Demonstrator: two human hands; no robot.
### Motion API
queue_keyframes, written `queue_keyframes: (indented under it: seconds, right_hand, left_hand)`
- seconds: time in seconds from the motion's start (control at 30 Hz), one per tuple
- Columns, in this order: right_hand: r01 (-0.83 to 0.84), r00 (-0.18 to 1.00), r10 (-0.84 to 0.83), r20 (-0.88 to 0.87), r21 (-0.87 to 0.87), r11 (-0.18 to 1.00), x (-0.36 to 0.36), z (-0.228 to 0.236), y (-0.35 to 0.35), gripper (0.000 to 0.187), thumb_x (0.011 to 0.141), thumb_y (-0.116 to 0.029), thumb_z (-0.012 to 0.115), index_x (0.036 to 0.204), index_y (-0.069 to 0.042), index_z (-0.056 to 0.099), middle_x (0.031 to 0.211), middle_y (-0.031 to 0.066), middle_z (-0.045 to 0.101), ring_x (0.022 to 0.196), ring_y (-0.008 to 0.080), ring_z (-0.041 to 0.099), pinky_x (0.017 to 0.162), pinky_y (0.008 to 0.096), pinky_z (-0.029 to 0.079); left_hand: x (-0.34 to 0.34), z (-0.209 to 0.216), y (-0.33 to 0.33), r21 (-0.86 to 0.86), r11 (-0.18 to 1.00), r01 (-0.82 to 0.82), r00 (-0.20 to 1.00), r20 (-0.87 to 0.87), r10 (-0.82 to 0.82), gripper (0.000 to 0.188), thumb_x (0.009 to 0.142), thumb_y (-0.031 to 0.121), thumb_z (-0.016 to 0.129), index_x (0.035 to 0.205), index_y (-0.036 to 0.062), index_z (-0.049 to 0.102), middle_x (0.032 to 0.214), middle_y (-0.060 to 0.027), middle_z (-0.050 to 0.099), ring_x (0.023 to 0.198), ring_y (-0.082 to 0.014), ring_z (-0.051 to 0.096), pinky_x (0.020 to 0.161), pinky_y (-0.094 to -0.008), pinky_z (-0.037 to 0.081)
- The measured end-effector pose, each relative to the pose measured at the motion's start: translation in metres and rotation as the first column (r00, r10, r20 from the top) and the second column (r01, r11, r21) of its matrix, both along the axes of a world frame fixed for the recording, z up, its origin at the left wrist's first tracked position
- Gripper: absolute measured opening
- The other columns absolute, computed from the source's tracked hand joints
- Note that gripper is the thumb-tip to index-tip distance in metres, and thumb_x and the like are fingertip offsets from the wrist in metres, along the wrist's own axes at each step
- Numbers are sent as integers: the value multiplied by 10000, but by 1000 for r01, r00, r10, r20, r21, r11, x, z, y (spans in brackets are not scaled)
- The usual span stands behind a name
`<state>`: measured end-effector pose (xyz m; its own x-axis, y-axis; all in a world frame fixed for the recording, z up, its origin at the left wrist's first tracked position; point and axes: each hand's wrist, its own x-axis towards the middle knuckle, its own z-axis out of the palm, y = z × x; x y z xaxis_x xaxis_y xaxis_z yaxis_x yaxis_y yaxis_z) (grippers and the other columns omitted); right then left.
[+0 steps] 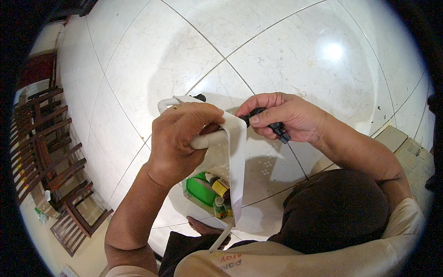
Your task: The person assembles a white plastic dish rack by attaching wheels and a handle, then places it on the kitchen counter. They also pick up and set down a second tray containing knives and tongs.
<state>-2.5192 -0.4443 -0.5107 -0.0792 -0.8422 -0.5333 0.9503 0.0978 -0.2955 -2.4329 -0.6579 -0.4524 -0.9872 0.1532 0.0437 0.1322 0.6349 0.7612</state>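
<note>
i see my left hand (182,138) clamped round the white tube of the rack (233,152) held above the floor, right hand (288,115) fingers pinched on a black caster (277,128) at its top corner, probably needing a firm, straight push.

I see my left hand (182,138) wrapped around a white plastic tube (210,138) on a white perforated plastic rack (235,157). Just right of the rack, my right hand (288,115) pinches a small black plastic caster (276,128). Below the rack, small bottles (219,194) lie beside a green container (199,189) on the white tiled floor (152,55).
</note>
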Motion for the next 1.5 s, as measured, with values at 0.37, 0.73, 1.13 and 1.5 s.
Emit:
queue_keyframes:
  seconds: [0.37,0.73,1.13,1.5]
  right_hand:
    - [-47,997,46,-59,-15,999,-3,6,0,240,857,-92,648,1070,3,590,829,75,634,567,72,509,491,196,403]
    - [-60,998,59,21,50,997,-7,18,-4,220,856,-65,612,1037,29,530,817,117,619,543,83,497,460,210,389]
    - [-81,996,78,-32,-87,993,-11,17,-7,212,872,-71,602,1031,37,513,834,147,618,513,84,460,447,208,352]
    - [-255,902,223,-371,-39,966,-19,20,-4,208,924,-196,591,1026,-15,580,721,21,552,538,49,464,472,203,374]
  left_hand:
    - [-1,1,-1,-29,1000,8,1000,-10,-8,294,640,-38,751,877,81,625,842,-59,672,757,-219,674,649,-310,530]
    - [-2,5,-3,-17,1000,2,995,102,0,261,697,-112,678,900,46,635,973,-70,683,886,-194,662,788,-294,530]
    - [-4,0,-9,82,993,-86,994,75,80,284,662,-62,732,902,66,650,905,-54,678,838,-203,665,726,-298,545]
    - [-2,-3,-8,145,986,-82,994,83,71,283,686,-83,714,923,61,654,938,-50,676,874,-178,660,767,-278,552]
